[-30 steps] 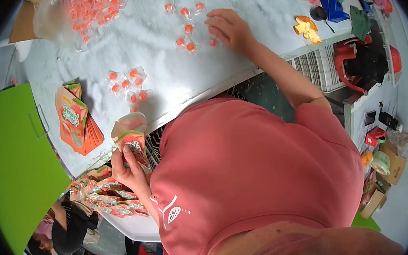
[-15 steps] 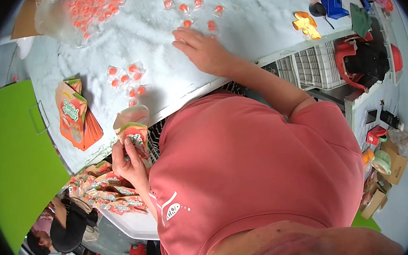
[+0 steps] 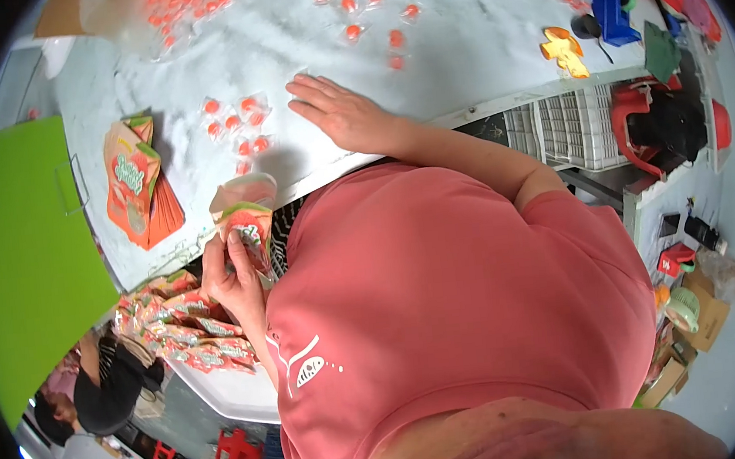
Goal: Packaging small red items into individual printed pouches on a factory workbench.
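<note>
My left hand (image 3: pixel 233 272) is closed on a red-and-green printed pouch (image 3: pixel 249 227), holding it at the table's front edge with its mouth spread wide. Over the table to the right, my right hand (image 3: pixel 342 116) has its fingers stretched out and nothing visible in them; whether the palm touches the surface I cannot tell. Between the pouch and that hand's fingertips lies a small group of clear-wrapped orange-red candies (image 3: pixel 247 105). A second scattering of wrapped candies (image 3: pixel 353 32) is farther back, right of centre. A stack of flat pouches (image 3: pixel 129 185) rests at the left.
A large clear bag of candies (image 3: pixel 191 9) lies at the back left. Filled pouches (image 3: pixel 188 324) are heaped over a white tray (image 3: pixel 216 396) below the table edge. Yellow scraps (image 3: pixel 564 53) and a blue tape dispenser (image 3: pixel 608 3) sit at the right. Another person (image 3: pixel 106 388) sits lower left.
My right hand has moved left and slightly nearer, away from the scattered candies towards the nearer group. My left hand keeps its hold on the pouch. The view has shifted slightly.
</note>
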Motion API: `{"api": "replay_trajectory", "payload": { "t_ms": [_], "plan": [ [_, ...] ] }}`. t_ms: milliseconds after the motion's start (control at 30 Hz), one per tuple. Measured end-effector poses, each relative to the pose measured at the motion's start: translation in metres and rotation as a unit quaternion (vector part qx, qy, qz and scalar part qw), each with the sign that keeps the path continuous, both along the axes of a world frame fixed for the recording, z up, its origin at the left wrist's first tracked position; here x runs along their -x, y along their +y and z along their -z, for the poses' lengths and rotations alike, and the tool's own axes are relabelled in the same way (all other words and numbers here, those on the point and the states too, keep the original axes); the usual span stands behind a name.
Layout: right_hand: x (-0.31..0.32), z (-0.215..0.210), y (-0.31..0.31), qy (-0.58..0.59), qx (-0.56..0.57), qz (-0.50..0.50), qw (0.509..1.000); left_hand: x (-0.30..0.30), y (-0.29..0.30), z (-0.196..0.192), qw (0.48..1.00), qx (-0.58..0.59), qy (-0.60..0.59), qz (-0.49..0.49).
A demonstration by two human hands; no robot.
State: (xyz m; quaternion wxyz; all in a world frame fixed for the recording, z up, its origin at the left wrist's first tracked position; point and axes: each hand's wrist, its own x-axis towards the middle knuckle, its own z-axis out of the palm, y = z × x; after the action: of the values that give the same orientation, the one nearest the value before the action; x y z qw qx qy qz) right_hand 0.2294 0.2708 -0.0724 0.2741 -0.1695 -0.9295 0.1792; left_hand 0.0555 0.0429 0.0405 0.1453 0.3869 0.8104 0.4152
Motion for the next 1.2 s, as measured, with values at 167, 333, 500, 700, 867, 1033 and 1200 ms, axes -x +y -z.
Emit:
{"api": "replay_trajectory", "payload": {
  "t_ms": [167,333,500,700,867,1033,1200],
  "plan": [
    [0.003,0.005,0.004,0.029,0.044,-0.011,0.999,0.002,-0.007,-0.001,0.998,0.001,0.055,-0.006],
    [0.000,0.004,0.007,0.020,0.025,-0.035,0.999,0.004,-0.005,0.004,0.996,-0.022,0.084,0.017],
    [-0.002,0.002,0.004,0.012,0.034,-0.023,0.999,0.007,-0.008,0.005,0.997,-0.010,0.077,0.011],
    [-0.003,-0.003,0.003,0.006,0.021,0.027,0.999,0.006,-0.012,0.009,0.998,-0.009,0.055,0.000],
    [-0.008,-0.001,0.005,0.017,0.005,-0.040,0.999,0.006,-0.009,0.012,0.998,-0.026,0.052,0.007],
    [-0.048,-0.016,0.025,0.099,-0.026,0.107,0.989,0.006,-0.007,0.007,0.998,-0.014,0.062,-0.003],
    [-0.087,0.002,0.050,0.008,-0.034,0.174,0.984,0.006,-0.002,0.007,0.999,-0.008,0.033,0.014]
  ]
}}
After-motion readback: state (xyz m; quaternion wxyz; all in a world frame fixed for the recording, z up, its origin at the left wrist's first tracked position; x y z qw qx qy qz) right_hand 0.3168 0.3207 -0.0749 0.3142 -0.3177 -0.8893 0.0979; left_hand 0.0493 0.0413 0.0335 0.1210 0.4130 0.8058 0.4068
